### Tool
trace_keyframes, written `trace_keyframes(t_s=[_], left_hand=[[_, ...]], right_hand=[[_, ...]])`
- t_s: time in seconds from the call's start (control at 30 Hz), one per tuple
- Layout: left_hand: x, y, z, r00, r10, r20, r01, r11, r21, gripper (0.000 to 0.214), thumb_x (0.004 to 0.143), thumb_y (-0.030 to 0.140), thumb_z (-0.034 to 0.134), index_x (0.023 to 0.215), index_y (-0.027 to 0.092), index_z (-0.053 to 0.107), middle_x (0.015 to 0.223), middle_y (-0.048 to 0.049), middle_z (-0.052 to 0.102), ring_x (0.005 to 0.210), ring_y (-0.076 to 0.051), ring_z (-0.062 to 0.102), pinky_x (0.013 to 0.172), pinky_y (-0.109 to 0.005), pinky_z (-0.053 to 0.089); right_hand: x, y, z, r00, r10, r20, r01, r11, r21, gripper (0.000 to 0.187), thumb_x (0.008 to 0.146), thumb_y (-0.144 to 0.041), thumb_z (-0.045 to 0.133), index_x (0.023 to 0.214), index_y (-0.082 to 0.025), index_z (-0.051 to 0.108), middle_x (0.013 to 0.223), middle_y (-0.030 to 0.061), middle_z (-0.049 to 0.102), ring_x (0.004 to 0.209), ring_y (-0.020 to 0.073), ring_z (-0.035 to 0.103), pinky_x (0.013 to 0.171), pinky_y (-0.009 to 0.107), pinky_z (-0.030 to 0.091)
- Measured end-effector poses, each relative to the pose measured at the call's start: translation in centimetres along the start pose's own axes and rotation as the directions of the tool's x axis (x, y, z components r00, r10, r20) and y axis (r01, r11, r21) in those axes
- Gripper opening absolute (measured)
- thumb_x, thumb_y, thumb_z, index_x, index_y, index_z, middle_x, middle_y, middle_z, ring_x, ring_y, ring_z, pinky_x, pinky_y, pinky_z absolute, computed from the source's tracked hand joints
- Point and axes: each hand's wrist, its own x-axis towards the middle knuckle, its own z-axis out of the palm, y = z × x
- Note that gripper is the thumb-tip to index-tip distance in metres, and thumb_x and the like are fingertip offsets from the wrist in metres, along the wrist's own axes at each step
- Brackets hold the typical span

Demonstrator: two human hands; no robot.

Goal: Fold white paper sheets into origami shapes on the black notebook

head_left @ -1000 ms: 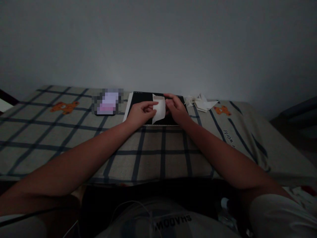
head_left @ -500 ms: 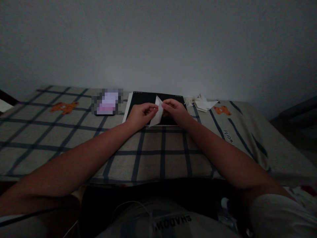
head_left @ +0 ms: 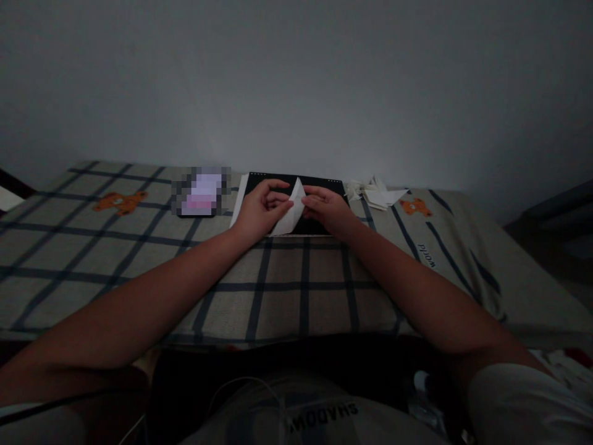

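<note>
Inwardly angled, left hand (head_left: 259, 209) and right hand (head_left: 332, 209) hold paper (head_left: 291, 216).

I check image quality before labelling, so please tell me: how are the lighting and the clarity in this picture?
Head view: dim, darkest below the near edge of the tablecloth; head view: the white paper stands out pale, its creases hard to tell; head view: coarse pixel blocks cover the phone.

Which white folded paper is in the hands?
The folded sheet over the black pad, between left hand and right hand; the other folded papers lie on the checked cloth, right of the pad.
</note>
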Motion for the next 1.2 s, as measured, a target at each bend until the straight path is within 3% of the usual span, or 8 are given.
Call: trace_keyframes(t_s=[0.13,0.43,0.67,0.9,0.97,1.07,1.2], left_hand=[[-0.19,0.1,-0.04,1.0,-0.024,0.01,0.023,0.999,0.036,0.042,0.079,0.027,0.073,0.118,0.02,0.059,0.09,-0.0037,0.075,0.076,-0.015,0.073,0.065,-0.023,0.053],[-0.13,0.58,-0.01,0.993,-0.106,0.047,0.105,0.994,0.017,0.046,0.083,0.031,0.073,0.125,0.019,0.059,0.075,-0.0019,0.075,0.058,-0.016,0.069,0.053,-0.023,0.051],[-0.11,0.1,-0.29,0.972,-0.138,0.189,0.152,0.987,-0.06,0.059,0.079,0.029,0.077,0.134,0.019,0.055,0.085,-0.0057,0.079,0.068,-0.018,0.075,0.06,-0.027,0.058],[0.0,-0.02,-0.48,0.975,-0.145,0.171,0.145,0.989,0.014,0.064,0.081,0.032,0.076,0.141,0.018,0.055,0.087,-0.0073,0.08,0.07,-0.019,0.075,0.061,-0.027,0.059],[-0.05,0.08,-0.37,0.976,-0.165,0.145,0.163,0.986,0.028,0.06,0.082,0.035,0.077,0.136,0.017,0.061,0.086,-0.0078,0.08,0.069,-0.019,0.074,0.06,-0.027,0.059],[-0.11,0.23,-0.26,0.973,-0.192,0.127,0.186,0.981,0.054,0.039,0.082,0.044,0.077,0.109,0.016,0.076,0.084,-0.0087,0.079,0.067,-0.019,0.073,0.057,-0.027,0.056],[-0.12,0.29,-0.28,0.973,-0.209,0.099,0.207,0.978,0.029,0.031,0.077,0.048,0.081,0.083,0.018,0.078,0.076,-0.0073,0.078,0.058,-0.016,0.067,0.049,-0.025,0.049]], right_hand=[[0.03,-0.02,-0.07,0.998,0.054,0.021,-0.054,0.998,-0.012,0.041,0.064,-0.046,0.089,0.091,-0.019,0.075,0.086,0.0017,0.072,0.075,0.012,0.063,0.072,0.027,0.056],[0.29,0.62,-0.55,0.998,-0.047,-0.049,0.039,0.988,-0.148,0.037,0.068,-0.048,0.086,0.088,-0.019,0.077,0.079,0.0006,0.072,0.07,0.0119,0.062,0.071,0.028,0.053],[-0.06,0.27,-0.24,0.997,-0.025,-0.068,0.013,0.984,-0.175,0.039,0.064,-0.051,0.087,0.082,-0.019,0.075,0.076,0.001,0.072,0.067,0.0122,0.061,0.067,0.028,0.052],[-0.01,0.08,-0.19,0.998,-0.015,-0.067,0.003,0.985,-0.174,0.037,0.065,-0.05,0.086,0.078,-0.018,0.072,0.071,-0.0007,0.068,0.064,0.0108,0.058,0.064,0.026,0.049],[0.02,0.12,-0.24,0.998,-0.024,-0.065,0.012,0.982,-0.189,0.035,0.066,-0.049,0.085,0.078,-0.019,0.071,0.07,-0.0011,0.068,0.063,0.0107,0.058,0.063,0.026,0.048],[-0.06,0.13,-0.13,0.997,-0.033,-0.067,0.019,0.98,-0.199,0.033,0.068,-0.047,0.084,0.076,-0.019,0.071,0.069,-0.0015,0.067,0.063,0.0106,0.058,0.063,0.026,0.047],[-0.29,0.01,0.23,0.998,-0.026,-0.064,0.012,0.977,-0.211,0.034,0.068,-0.048,0.084,0.076,-0.018,0.07,0.07,-0.0011,0.067,0.063,0.0109,0.057,0.063,0.026,0.047]])
